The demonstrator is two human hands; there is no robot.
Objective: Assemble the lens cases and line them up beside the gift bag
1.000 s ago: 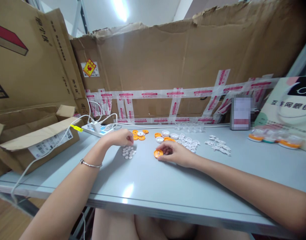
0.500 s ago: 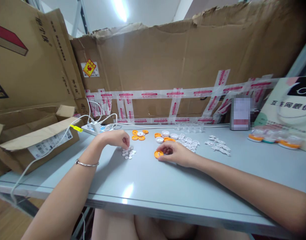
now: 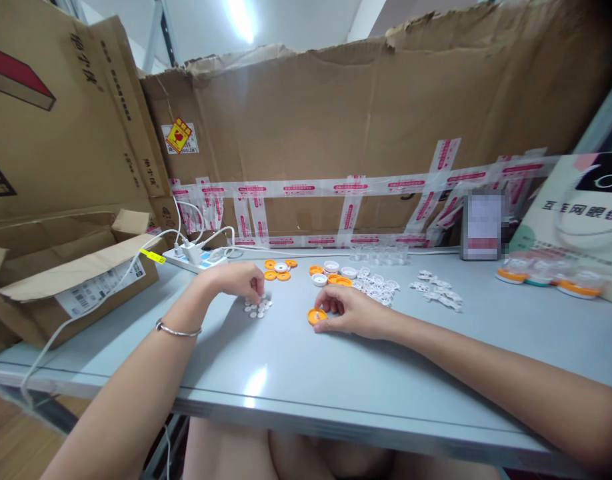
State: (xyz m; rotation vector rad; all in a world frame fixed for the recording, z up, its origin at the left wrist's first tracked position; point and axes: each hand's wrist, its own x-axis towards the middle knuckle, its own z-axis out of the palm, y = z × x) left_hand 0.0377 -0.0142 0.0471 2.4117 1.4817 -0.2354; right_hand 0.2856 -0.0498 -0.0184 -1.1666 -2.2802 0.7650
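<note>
My right hand (image 3: pixel 345 309) grips the rim of a round orange cap (image 3: pixel 315 318) on the table, thumb in front and fingers behind. A small pale post stands at the cap's centre. Over a scatter of small white discs (image 3: pixel 254 311), my left hand (image 3: pixel 244 280) points down with its fingertips pinched together. Whether a disc is between those fingertips cannot be made out. Behind the left hand lie several orange rings (image 3: pixel 284 276) around a white ring (image 3: pixel 281 267). Beyond the right hand are white caps (image 3: pixel 331 267) and more orange caps (image 3: pixel 340 282).
White plastic pieces (image 3: pixel 379 289) lie heaped behind my right hand, with another group (image 3: pixel 439 291) farther right. Clear cups (image 3: pixel 381 253) stand at the back. A power strip (image 3: pixel 196 259) and an open carton (image 3: pixel 76 273) are left; a phone (image 3: pixel 483 227) leans at right.
My left hand has shifted slightly right and lower over the white discs. My right hand has drawn the orange cap slightly toward me.
</note>
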